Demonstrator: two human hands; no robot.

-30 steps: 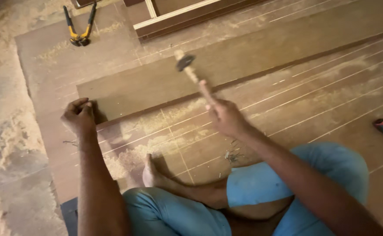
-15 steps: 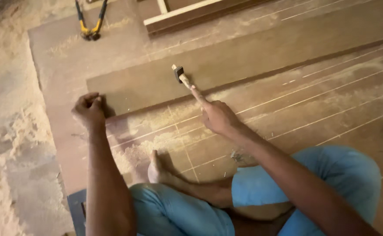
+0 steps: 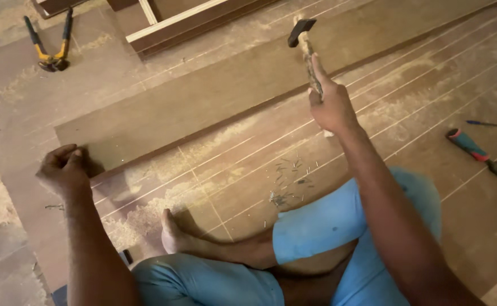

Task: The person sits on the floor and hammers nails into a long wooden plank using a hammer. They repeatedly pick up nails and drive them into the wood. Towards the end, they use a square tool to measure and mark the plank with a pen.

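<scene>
A long, flat strip of brown board [image 3: 214, 96], matte and dusty, is laid slantwise over a larger brown sheet [image 3: 407, 102] scored with thin pale lines and smeared with sawdust. At about 12 o'clock of the view, a hammer [image 3: 305, 48] with a dark metal head and a worn wooden handle is held raised above the strip. The handle is wrapped fully by the right hand [image 3: 332, 105], thumb laid along it. At 9 o'clock, the strip's near corner is pressed by the left hand [image 3: 64, 170], its fingers curled tight; whether anything is pinched in them cannot be told. A scatter of small thin nails [image 3: 287, 184] is seen near the bent knee. Yellow-handled pincers [image 3: 53, 48] lie at 11 o'clock, a red-and-blue-handled tool [image 3: 470, 146] at 3 o'clock.
</scene>
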